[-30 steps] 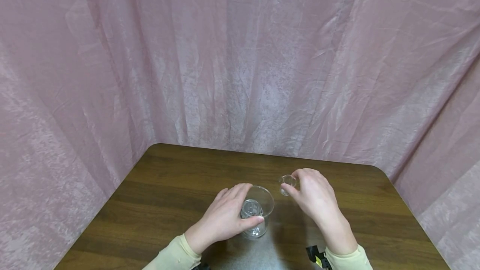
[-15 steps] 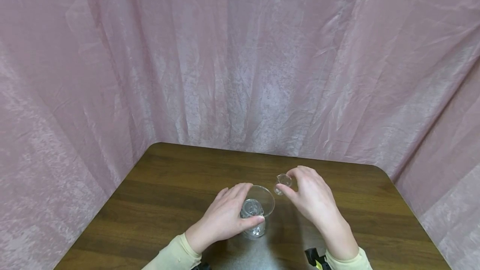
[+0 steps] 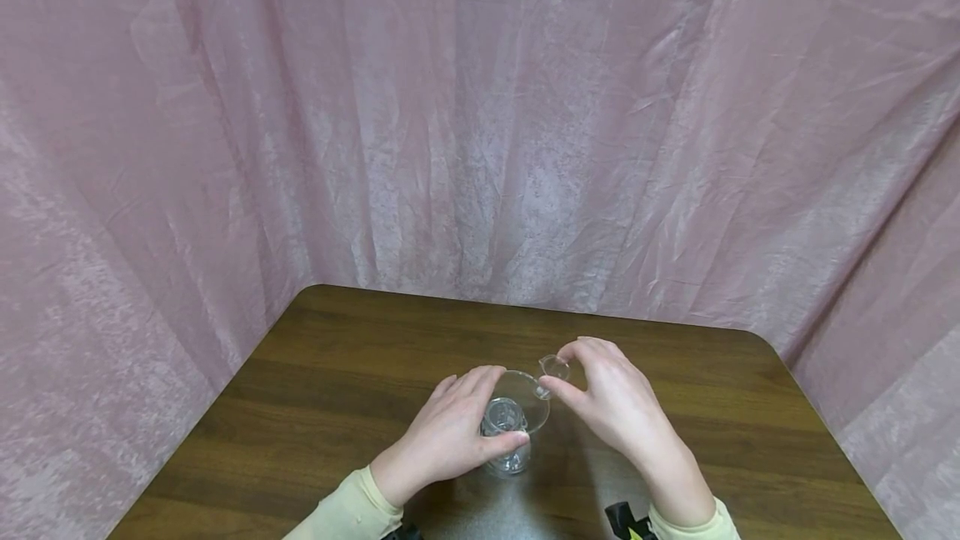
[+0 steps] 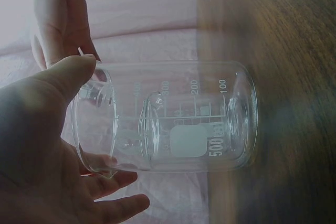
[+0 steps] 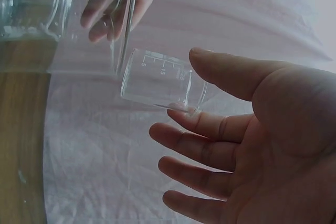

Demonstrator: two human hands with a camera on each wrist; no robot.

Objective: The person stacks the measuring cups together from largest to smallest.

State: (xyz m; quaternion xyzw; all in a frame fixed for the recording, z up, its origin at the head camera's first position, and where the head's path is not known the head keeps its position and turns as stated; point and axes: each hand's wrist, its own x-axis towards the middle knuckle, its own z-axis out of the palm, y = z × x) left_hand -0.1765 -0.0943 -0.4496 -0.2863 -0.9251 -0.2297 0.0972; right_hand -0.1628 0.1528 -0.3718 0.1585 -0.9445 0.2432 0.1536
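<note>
A large glass beaker (image 3: 534, 423), marked 500 ml (image 4: 236, 116) in the left wrist view, stands upright on the table. My left hand (image 3: 453, 427) grips it near the rim, thumb on the near side and fingers round the far side. Inside it sits a smaller glass beaker (image 3: 504, 415); clear glass makes its outline hard to follow. My right hand (image 3: 618, 398) pinches a tiny graduated beaker (image 3: 555, 367) (image 5: 163, 80) near its top between thumb and index finger. Its base is at the large beaker's far right rim; whether they touch I cannot tell.
Dark brown wooden table (image 3: 360, 348) lies under everything, with rounded far corners. Pink velvety curtains (image 3: 480, 123) hang behind it and along both sides. A black wrist mount (image 3: 626, 519) sits by the right sleeve.
My right hand has moved left with the tiny beaker, from above the table beside the large beaker to its rim. The left hand and large beaker have stayed in place.
</note>
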